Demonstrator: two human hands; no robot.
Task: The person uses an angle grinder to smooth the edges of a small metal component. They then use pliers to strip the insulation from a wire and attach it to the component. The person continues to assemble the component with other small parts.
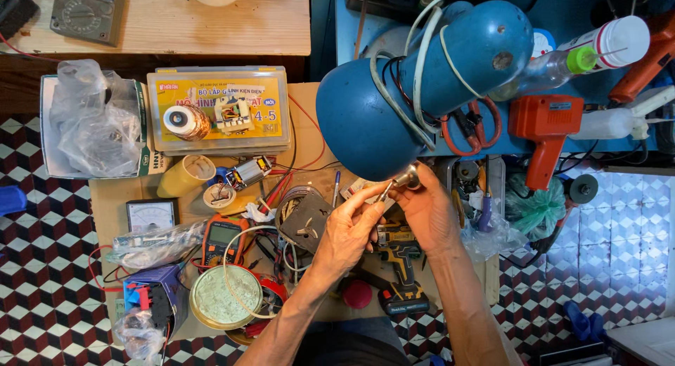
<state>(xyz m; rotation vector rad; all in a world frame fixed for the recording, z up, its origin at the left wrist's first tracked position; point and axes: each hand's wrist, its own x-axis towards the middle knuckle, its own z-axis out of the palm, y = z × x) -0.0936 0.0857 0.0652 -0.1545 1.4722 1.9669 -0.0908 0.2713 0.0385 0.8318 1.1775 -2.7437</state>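
Both forearms rose from the bottom edge and met under the blue lamp [422, 78]. The left hand [348, 232] was bent at the wrist, its fingertips [376, 195] pinching a thin metal shaft [385, 191]. The right hand [429, 211] cupped beside it, thumb and fingers gripping a small round metal part [408, 177] at the shaft's far end. A drill [401, 267] lay below the hands.

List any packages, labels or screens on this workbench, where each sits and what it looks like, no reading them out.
Clear plastic kit box: upper left, flat rectangle, yellow label with red print.
Orange multimeter: left of the left hand, grey screen.
Analog meter: left of it, square white dial.
Grey meter: top-left shelf, round dial.
Plastic bottle: top right, white label.
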